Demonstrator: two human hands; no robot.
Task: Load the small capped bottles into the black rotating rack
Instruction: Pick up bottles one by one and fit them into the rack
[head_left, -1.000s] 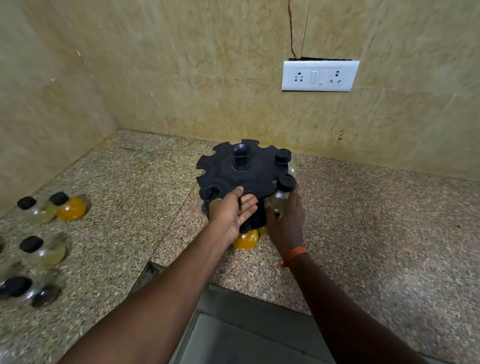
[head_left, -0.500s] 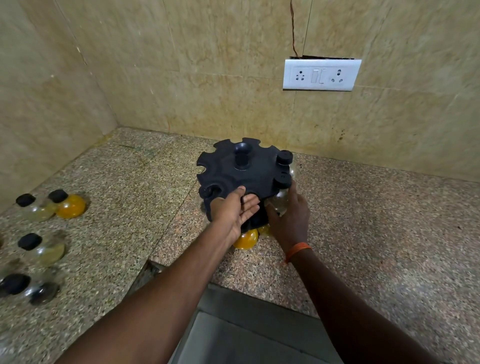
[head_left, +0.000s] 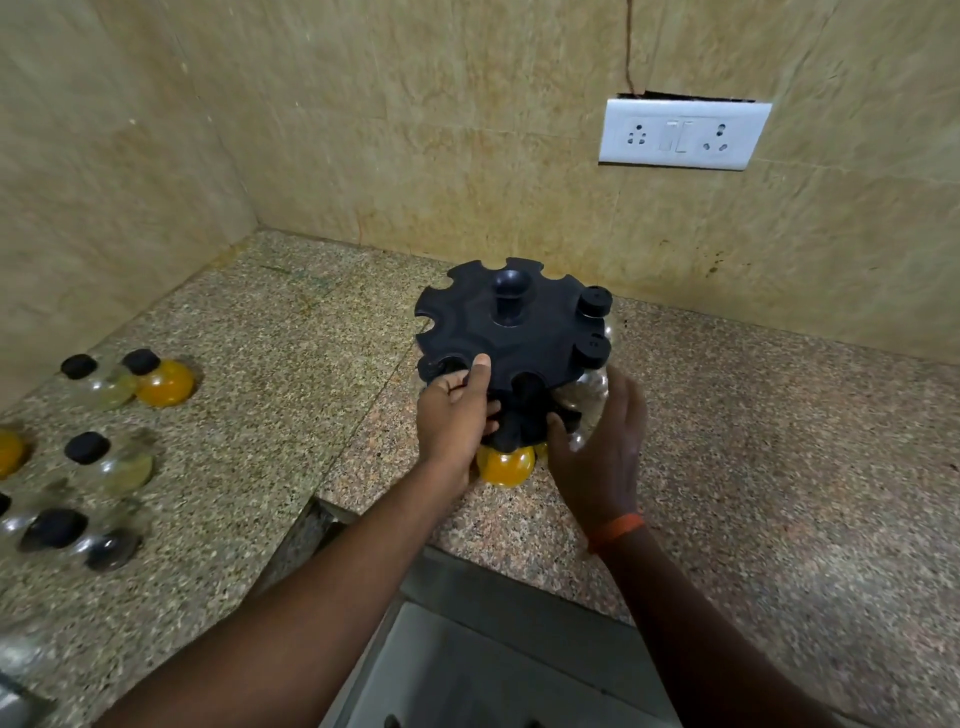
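The black rotating rack (head_left: 540, 332) stands on the granite counter near the back wall, with a knob on top. Two capped bottles hang in its right-hand slots, their caps at the rim: a far bottle (head_left: 595, 301) and a clear bottle (head_left: 589, 395) in front of it. A yellow-filled bottle (head_left: 506, 465) sits low under the rack's front. My left hand (head_left: 454, 415) grips the rack's front-left rim, thumb on top. My right hand (head_left: 605, 452) is just beside the clear bottle, fingers apart. Several loose capped bottles lie at the left, among them a yellow one (head_left: 163, 382) and a clear one (head_left: 111, 465).
Tiled walls close the corner behind and to the left. A white socket plate (head_left: 683, 135) is on the back wall. The counter's front edge steps inward below my arms, with a grey lower surface (head_left: 467, 649) beneath.
My right hand lowered the clear bottle so its cap sits in the rack's slot, then drew back and spread its fingers. My left hand stayed on the rack's rim.
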